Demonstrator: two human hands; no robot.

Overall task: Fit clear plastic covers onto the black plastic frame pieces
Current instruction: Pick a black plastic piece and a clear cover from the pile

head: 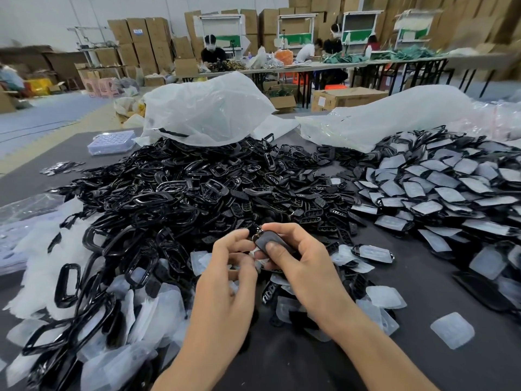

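Both hands meet low in the middle of the head view. My right hand (298,258) grips a small black frame piece (269,240), its thumb pressed flat on the piece's face. My left hand (228,272) has its fingers curled at the left end of the same piece; what its fingertips pinch is partly hidden. A big heap of loose black frames (174,193) lies beyond the hands. Loose clear covers (146,314) are scattered left and below. A pile of frames with covers fitted (439,187) fills the right side.
The dark table (423,277) shows bare patches at right, with a single clear cover (452,330) there. Two large plastic bags (205,111) lie behind the heaps, a clear tray (111,142) at back left. People work at far tables among stacked cartons.
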